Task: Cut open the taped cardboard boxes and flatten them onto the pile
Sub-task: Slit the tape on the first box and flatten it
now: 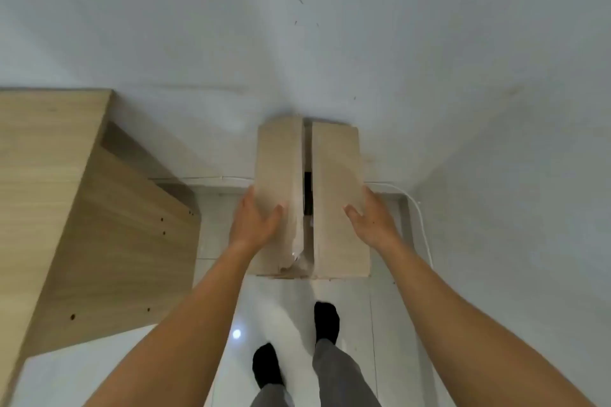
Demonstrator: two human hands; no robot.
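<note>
**Slit box may buckle or snag as it comes away**

The left hand [254,223] clasps the left edge of the tall brown cardboard box [337,175], thumb on its face and fingers round the side. The right hand [372,220] mirrors it. The box is at 12 o'clock against the white wall [297,43], its centre seam already parted. Squeezing inward could fold the loose flaps and spoil the grip. The torn clear tape [296,254] may catch. The light wooden desk [49,175] at 9 o'clock and the white cable [421,218] at 2 o'clock crowd any swing.

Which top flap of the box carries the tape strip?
The brown cardboard box's left flap: glossy clear tape runs along its inner edge; the right flap is bare.
</note>
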